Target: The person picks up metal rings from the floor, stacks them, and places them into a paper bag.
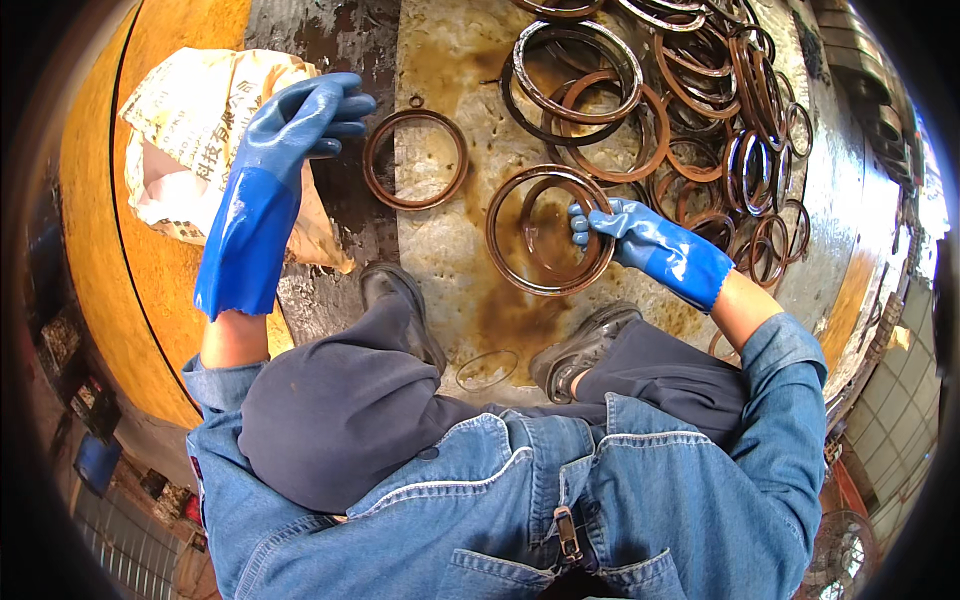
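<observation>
Both my hands wear blue rubber gloves. My right hand (612, 228) grips the right side of a brown ring seal (495, 238), with its fingers closed round the rim. A smaller circle shows within this ring; I cannot tell whether it is a second ring. Over on the left, my left hand (312, 118) is raised with its fingers loosely bent and apart, and nothing shows in it. Near its fingertips a single brown ring (371, 165) lies flat on the stained surface. Below my left hand and partly covered by it stands a crumpled printed sack (190, 105), its mouth open.
A heap of brown and black rings (745, 150) spreads over the upper right, with several larger rings (660, 130) overlapping nearer the middle. Between my shoes (590, 350) lies a thin ring (462, 376). Yellow-orange boards (95, 250) run along the left. Dark oily stains mark the metal surface (450, 260).
</observation>
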`<state>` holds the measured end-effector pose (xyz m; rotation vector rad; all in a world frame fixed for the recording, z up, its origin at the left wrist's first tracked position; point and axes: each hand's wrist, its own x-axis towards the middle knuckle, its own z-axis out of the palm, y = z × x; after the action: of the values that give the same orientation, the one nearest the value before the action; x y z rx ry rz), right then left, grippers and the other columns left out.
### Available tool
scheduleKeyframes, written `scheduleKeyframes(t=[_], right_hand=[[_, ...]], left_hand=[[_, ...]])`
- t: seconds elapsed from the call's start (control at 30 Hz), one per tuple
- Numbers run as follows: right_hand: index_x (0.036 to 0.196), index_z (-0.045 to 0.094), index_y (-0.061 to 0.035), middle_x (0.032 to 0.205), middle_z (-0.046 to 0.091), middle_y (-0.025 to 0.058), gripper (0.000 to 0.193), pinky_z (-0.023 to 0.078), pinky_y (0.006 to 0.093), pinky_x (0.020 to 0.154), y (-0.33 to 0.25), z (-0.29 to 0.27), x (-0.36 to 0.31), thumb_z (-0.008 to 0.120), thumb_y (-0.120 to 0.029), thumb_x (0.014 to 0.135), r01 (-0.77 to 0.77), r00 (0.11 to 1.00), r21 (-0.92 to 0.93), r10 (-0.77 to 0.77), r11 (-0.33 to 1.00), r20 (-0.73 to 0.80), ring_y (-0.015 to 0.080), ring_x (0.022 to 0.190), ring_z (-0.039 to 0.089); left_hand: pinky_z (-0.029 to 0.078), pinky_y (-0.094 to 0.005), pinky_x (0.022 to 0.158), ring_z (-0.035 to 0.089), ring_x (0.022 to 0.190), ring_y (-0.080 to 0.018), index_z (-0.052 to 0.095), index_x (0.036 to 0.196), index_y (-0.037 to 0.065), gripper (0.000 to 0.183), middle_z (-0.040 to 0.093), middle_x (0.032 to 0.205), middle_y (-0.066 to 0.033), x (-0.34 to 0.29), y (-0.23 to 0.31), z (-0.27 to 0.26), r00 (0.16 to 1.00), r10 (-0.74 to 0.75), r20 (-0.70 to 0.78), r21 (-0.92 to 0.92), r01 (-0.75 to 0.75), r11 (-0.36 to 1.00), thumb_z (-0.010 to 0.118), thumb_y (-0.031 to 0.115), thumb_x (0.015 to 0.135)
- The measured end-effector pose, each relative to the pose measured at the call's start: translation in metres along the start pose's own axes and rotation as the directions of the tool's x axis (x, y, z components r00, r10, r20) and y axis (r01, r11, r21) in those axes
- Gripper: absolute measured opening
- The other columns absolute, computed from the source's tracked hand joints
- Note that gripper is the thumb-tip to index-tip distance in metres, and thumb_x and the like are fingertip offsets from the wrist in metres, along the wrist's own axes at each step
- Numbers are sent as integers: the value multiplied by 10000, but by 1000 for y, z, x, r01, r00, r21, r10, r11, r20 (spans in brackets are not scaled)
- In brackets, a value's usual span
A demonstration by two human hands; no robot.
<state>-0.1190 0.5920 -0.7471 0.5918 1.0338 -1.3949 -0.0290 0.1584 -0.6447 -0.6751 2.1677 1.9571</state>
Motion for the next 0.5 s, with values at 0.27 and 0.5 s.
scheduleKeyframes(t=[0.27,0.5], right_hand=[[1258,603,17,1118,646,90,475,437,320,981,-32,15,-41,666,-346,959,-25,980,-661,-114,750,-166,181,1061,577],[1155,678,-37,896,707,148,368,508,369,769,-51,20,-28,628,-333,943,-278,929,-959,-268,-47,-256,148,846,644]], left_hand=[[505,-263,814,694,985,-150,652,1285,76,419,734,1146,-83,-5,-10,10,993,-69,-98,-31,67,997,584,390,1017],[493,-268,818,697,990,-156,635,1315,74,435,730,1162,-95,-1,-8,7,996,-47,-80,-39,44,998,582,388,1018]])
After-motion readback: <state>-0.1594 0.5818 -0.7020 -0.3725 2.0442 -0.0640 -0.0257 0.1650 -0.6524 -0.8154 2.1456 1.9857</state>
